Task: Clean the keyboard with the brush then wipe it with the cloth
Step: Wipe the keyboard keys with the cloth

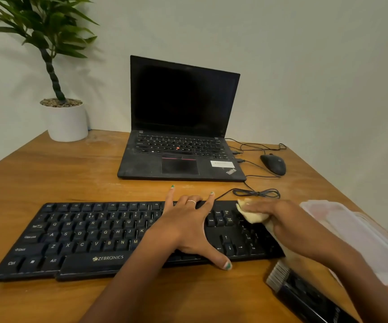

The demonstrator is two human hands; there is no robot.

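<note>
1. The long black plastic keyboard [90,238] with white lettering lies flat on the brown wooden table [71,173], nearest the viewer.
2. The left hand [188,227] rests palm-down on the keyboard's middle-right keys. Its fingers are spread wide: two fingertips reach past the far edge of the keyboard, and the thumb hooks over the near edge.
3. The right hand [279,220] lies over the number-pad end, just right of the left hand's fingers. Its fingers are straight and close together, pressing a pale yellow cloth [252,215] flat onto the keys; the cloth shows beyond and beneath the fingertips.
4. A black-handled brush [290,283] with grey bristles lies on the table near the right wrist, just off the keyboard's near right corner, untouched.
5. A translucent plastic container [360,234] sits to the right of the right hand.
6. Beyond the left fingertips stands an open black laptop [181,127] with a dark screen. A black wired mouse [273,164] lies to its right, and a coiled black cable [256,193] lies just past the right fingertips.
7. A green plant in a white round pot [66,120] stands at the far left corner.
</note>
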